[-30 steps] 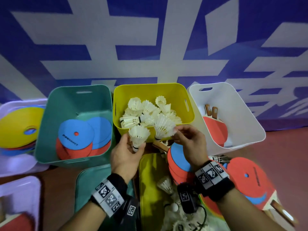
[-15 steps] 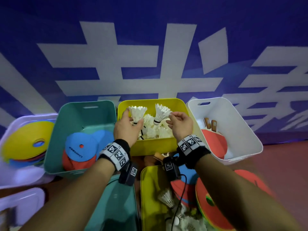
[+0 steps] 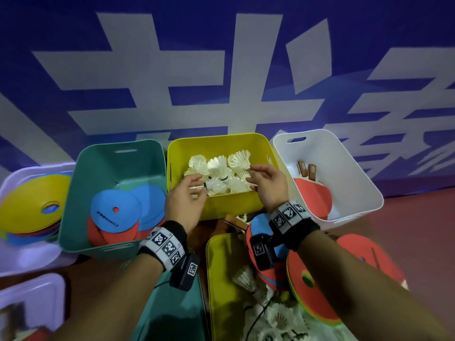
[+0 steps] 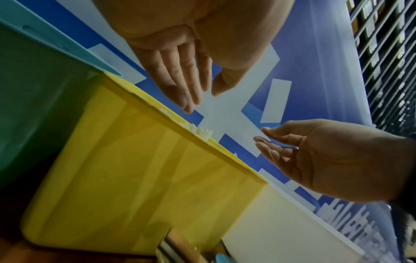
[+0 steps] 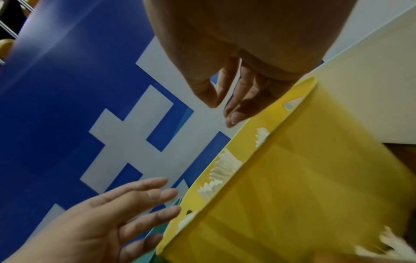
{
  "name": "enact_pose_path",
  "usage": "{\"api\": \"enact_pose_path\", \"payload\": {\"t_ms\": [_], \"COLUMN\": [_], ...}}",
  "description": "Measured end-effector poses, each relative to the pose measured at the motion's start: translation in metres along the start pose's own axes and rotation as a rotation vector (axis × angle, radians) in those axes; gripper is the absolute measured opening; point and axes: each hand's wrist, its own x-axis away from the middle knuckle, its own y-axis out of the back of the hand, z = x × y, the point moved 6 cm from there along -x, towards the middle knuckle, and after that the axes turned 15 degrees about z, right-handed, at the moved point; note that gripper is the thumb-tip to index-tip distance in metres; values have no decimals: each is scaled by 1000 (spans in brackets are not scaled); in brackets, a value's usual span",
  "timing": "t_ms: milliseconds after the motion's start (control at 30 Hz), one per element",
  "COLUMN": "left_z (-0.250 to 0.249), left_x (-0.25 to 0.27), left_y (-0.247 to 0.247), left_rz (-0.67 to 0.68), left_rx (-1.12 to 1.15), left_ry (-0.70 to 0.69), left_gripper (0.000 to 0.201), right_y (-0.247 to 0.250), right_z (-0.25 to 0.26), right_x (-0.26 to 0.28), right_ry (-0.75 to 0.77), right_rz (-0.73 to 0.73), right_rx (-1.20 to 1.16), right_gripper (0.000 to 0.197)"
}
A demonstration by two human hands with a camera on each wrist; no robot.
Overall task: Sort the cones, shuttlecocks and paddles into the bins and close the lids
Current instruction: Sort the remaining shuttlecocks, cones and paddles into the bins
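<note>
The yellow bin point(image 3: 234, 205) in the middle holds a heap of white shuttlecocks point(image 3: 221, 172). My left hand point(image 3: 189, 195) hovers over the bin's near left rim, fingers relaxed and empty. My right hand point(image 3: 264, 178) hovers over its near right side, fingers loosely spread, holding nothing. In the left wrist view the left hand point(image 4: 193, 89) and the right hand point(image 4: 292, 149) both show straight fingers above the yellow bin point(image 4: 146, 178). The green bin point(image 3: 81, 217) holds blue and red flat cones point(image 3: 115, 212). The white bin point(image 3: 357, 183) holds red paddles point(image 3: 311, 195).
A yellow lid point(image 3: 226, 279) and a green lid point(image 3: 172, 311) lie near me. Loose shuttlecocks point(image 3: 278, 318), stacked cones point(image 3: 315, 299) and a red paddle point(image 3: 366, 257) lie at front right. A pale bin point(image 3: 14, 257) at left holds yellow cones point(image 3: 32, 207). A blue banner wall stands behind.
Both hands carried a shuttlecock each up over the yellow bin and let them go; the shuttlecocks now lie on the heap and both hands are empty.
</note>
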Motion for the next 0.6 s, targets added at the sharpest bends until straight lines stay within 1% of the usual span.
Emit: {"api": "enact_pose_path", "payload": {"t_ms": [67,133,200,233,267,333,400,433,467,500,600], "left_z": [-2,-2,5,11,18,34,50,57,66,75,95], "left_x": [10,25,40,46,52,62,76,83,91,98,115], "left_y": [-5,-13,-30,-41,-54,-83,-115,-129,-141,-151,-169], "left_rz": [-5,-25,-31,-12,21,145,350,446,528,592,711], "left_rx": [-20,-23,-24,-32,-38,-75,-168,-207,-236,-251,-360], "left_ry": [-28,-36,-25,-3,37,120,160,173,195,222,337], "left_gripper": [25,20,18,18,18,22,16,14,18,27,53], "right_y": [10,21,29,31,32,31,28,26,24,23,29], "right_z": [-14,-35,-63,-77,-90,-107,-113,-114,-116,-117,-123], "right_x": [22,48,72,82,91,102,103,100,95,91,78], "right_ry": [22,21,-57,-110,-169,-264,-287,-297,-309,-335,-402], "right_rz": [9,31,97,141,188,264,313,328,345,357,342], "right_rx": [97,257,503,643,745,871,968,1016,1082,1151,1273], "right_gripper": [7,10,9,10,16,30,40,41,41,42,53]}}
